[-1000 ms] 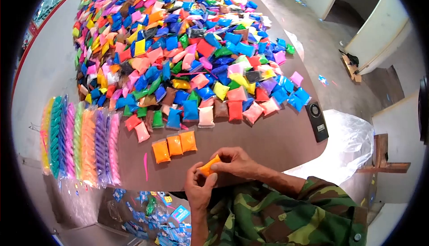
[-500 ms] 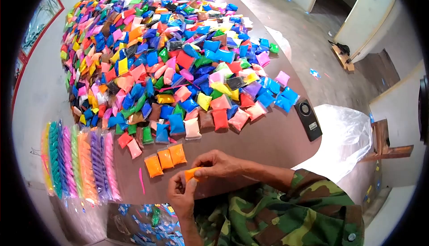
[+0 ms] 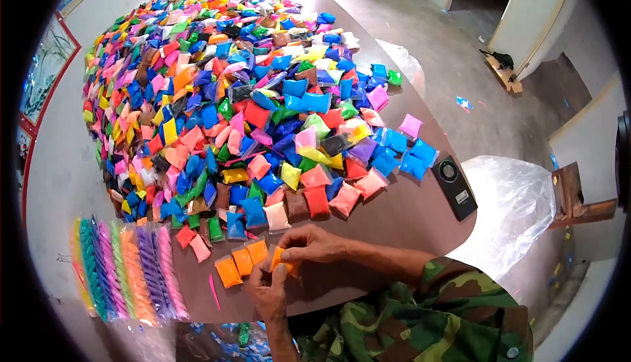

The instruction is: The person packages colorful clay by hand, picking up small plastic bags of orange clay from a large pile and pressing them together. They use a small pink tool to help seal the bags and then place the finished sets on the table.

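Head view: left hand [image 3: 268,294] and right hand [image 3: 315,244], fingers pinching orange packet [image 3: 277,257], likely steadying it; orange trio [image 3: 242,261] rowed on bench [image 3: 394,221], seemingly set apart from heap [image 3: 217,112].

- I can read no word, number or brand from where I am.
- On the right side of my desk [image 3: 401,230] lies a black device [image 3: 453,188]; the small white label [image 3: 462,197] toward its near end has dark marks, too tiny for me to make out.
- Below the desk's near edge I see blue-and-white scraps [image 3: 253,350] that look printed, but they are too blurred to read.
- On the floor [image 3: 440,53] to the right of the desk is a blue-and-white piece [image 3: 464,102]; I cannot tell whether its marks are lettering.
- On my left, the red-framed picture [image 3: 46,76] on the wall [image 3: 56,165] shows no writing I can read.
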Available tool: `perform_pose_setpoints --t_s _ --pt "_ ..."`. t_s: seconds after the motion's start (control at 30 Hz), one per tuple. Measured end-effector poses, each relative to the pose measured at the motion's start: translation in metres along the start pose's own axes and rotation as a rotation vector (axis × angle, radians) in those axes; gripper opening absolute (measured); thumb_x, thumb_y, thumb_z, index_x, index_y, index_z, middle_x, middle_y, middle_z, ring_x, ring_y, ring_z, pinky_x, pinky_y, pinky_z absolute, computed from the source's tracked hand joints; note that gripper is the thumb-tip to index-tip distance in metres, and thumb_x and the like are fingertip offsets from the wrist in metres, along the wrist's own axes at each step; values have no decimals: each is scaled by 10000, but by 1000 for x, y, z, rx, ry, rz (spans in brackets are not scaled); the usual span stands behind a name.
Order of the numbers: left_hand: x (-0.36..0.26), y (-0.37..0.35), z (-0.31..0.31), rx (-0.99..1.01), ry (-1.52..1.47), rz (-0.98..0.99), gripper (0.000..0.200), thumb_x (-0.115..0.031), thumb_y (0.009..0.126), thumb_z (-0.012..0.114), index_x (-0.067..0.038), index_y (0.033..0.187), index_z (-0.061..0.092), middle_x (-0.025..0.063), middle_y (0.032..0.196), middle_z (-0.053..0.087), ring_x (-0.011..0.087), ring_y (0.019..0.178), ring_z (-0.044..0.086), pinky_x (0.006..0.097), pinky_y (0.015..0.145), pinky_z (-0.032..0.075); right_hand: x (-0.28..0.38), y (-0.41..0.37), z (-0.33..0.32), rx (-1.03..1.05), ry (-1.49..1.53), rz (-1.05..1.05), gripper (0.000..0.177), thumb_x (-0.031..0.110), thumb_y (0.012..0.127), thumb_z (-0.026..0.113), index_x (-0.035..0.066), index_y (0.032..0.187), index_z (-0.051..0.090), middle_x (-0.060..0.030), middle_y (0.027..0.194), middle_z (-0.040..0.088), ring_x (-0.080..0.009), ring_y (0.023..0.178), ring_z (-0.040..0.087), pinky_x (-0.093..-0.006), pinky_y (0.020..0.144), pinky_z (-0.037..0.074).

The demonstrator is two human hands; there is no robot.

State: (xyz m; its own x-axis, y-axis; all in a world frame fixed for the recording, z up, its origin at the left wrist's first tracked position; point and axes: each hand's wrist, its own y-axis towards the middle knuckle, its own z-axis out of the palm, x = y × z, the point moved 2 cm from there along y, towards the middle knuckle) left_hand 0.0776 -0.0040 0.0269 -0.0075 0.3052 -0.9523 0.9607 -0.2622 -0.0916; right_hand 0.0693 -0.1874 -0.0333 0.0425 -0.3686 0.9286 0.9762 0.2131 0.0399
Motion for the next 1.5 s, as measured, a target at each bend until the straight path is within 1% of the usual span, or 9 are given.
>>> perform_pose_setpoints --t_s 0.13,0.33,0.43,0.67,0.93,1.13,1.23,1.43,1.5 --pt "-2 7 15 -14 -46 -30 262 -194 993 720 13 1151 689 79 1019 703 156 944 665 281 882 541 -3 0 -7 -95 50 20 249 202 1015 690 9 1169 658 -14 1021 657 -78 947 610 -256 829 533" --pt "-16 19 18 38 220 54 248 -181 997 708 21 1138 683 83 1001 703 163 931 666 289 859 543 -1 5 -11 -68 1 -8 296 236 1011 695 17 1200 633 -20 1050 651 -80 956 611 -254 846 524" --pt "-30 18 25 27 258 63 237 -178 995 701 18 1124 674 76 997 696 161 904 656 290 840 538 -7 7 -13 -115 119 -34 247 218 999 706 11 1127 666 -16 998 659 -86 922 615 -257 817 525" --pt "-9 14 40 -7 32 -73 261 -224 988 706 3 1108 657 37 950 657 117 851 595 254 781 490 -6 3 -18 -232 222 -70 221 239 997 727 28 1043 683 -4 955 651 -66 865 603 -247 751 518" --pt "-12 13 28 -42 112 87 232 -211 995 697 20 1002 670 9 861 639 102 779 572 246 736 476 9 2 -10 -148 115 -35 264 274 1005 710 20 1066 678 2 932 640 -67 851 591 -237 743 510" --pt "-19 5 47 -134 -114 -8 225 -201 1000 686 21 1037 680 17 883 653 100 801 586 244 734 476 -2 2 -11 -157 199 -37 257 259 995 715 9 1044 681 10 927 636 -74 844 588 -247 740 510" --pt "-7 8 41 -92 -94 8 199 -199 1006 691 -7 1041 654 43 944 654 106 857 610 253 812 524 -3 2 -12 -142 147 -37 253 257 996 714 10 1046 683 11 924 635 -69 843 585 -247 738 507" --pt "-13 11 33 -66 82 95 183 -191 1012 660 -18 962 628 8 920 604 98 832 527 246 759 456 8 0 -11 -140 36 -20 273 271 1016 694 19 1121 693 12 930 637 -57 845 570 -236 730 490" --pt "-10 11 36 -77 67 90 194 -199 1011 674 -8 1004 642 32 940 637 115 860 583 249 807 495 6 0 -12 -139 91 -21 283 276 1022 688 23 1146 698 12 933 639 -55 847 567 -230 728 484"
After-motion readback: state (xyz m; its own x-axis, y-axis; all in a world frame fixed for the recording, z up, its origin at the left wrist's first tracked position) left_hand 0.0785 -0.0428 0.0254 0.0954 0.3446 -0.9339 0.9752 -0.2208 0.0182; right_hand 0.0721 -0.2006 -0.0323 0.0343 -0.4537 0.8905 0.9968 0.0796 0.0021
